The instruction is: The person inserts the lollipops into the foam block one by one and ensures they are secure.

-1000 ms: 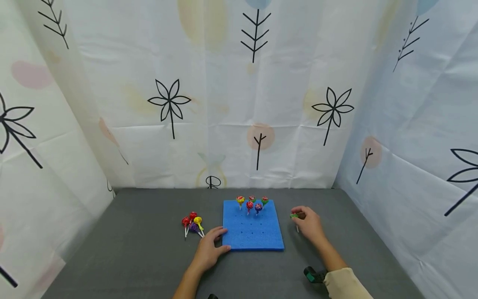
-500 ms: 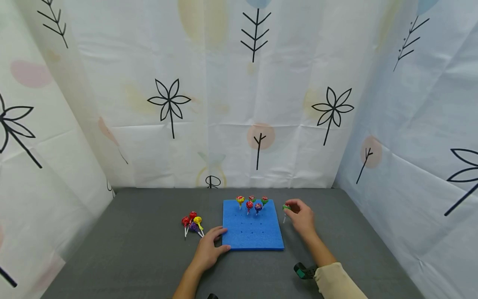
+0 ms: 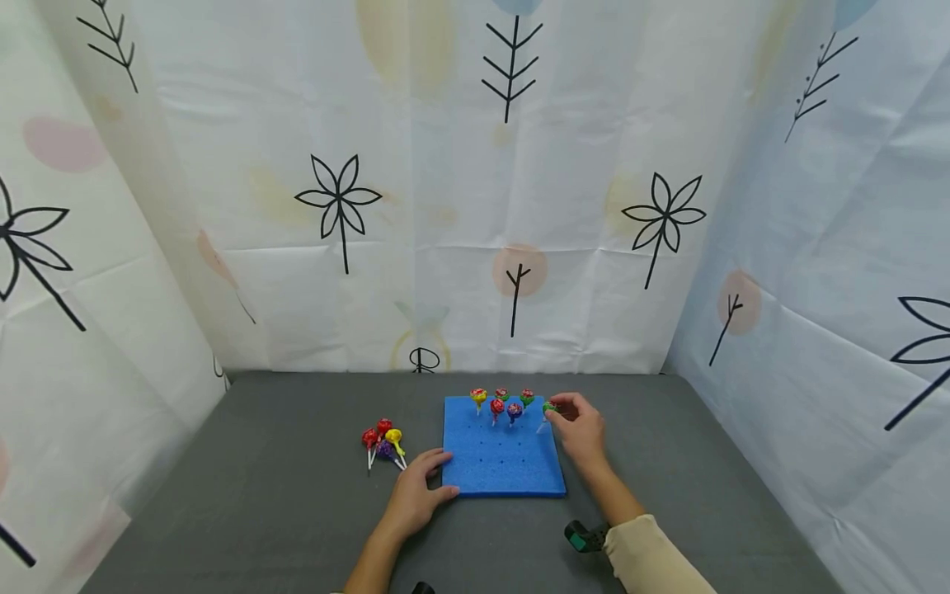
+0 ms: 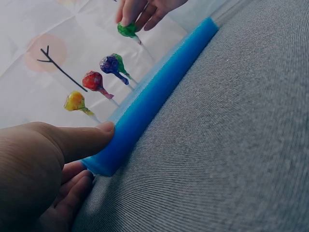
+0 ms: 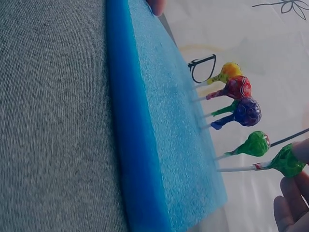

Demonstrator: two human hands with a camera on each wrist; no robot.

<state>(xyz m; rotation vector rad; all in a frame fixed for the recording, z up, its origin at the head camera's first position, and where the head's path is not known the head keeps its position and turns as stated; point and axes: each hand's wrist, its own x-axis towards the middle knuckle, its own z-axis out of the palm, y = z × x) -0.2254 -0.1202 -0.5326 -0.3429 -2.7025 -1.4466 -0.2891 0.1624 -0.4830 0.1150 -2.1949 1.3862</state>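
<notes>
A blue foam board (image 3: pixel 505 474) with small holes lies on the table. Yellow (image 3: pixel 478 397), red (image 3: pixel 497 407), purple (image 3: pixel 514 412) and green (image 3: pixel 527 398) lollipops stand in its far part, with another behind them. My right hand (image 3: pixel 581 429) pinches a green-wrapped lollipop (image 5: pixel 288 162) by its head over the board's right edge. Its white stick points down toward the foam, slightly tilted, beside the standing green one. My left hand (image 3: pixel 416 495) rests at the board's near left corner, thumb (image 4: pixel 99 137) against the edge and fingers spread along the left side.
Left of the board lie several loose lollipops, among them a red one (image 3: pixel 369 438), a yellow one (image 3: pixel 394 437) and a purple one (image 3: pixel 385 450). A dark wrist device (image 3: pixel 586 536) sits under the right forearm. Patterned white curtains (image 3: pixel 445 289) enclose the grey table (image 3: pixel 297 511).
My right hand has carried the green lollipop leftward from beside the board to over its right edge, turning the head up more. The left hand has stayed at the corner.
</notes>
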